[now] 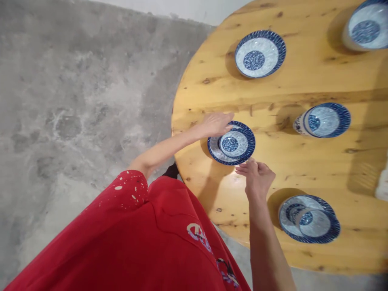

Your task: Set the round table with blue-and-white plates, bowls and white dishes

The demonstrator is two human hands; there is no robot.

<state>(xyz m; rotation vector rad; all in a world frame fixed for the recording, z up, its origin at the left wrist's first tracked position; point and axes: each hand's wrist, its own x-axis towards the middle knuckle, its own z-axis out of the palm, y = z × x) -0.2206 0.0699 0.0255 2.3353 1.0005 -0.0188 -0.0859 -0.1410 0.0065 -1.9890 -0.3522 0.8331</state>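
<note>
A blue-and-white bowl [213, 152] stands near the table's edge, and a smaller blue-patterned bowl or cup [235, 143] sits inside it. My left hand [216, 123] reaches over from the left; its thumb and fingers close on the far rim of these stacked dishes. Which of the two rims it pinches is hard to make out. My right hand [257, 176] is beside the near right rim, its fingers loosely bent and apart, with nothing visible in them. Whether its fingertips touch the rim is unclear.
The round wooden table [209, 89] also bears a wide bowl [260, 52], a stack of dishes [368, 30] at the far right, a tilted-looking stack [329, 119] and a bowl with a clear glass [309, 234]. A white object [382, 184] shows at the right edge. Grey concrete floor [75, 101] lies left.
</note>
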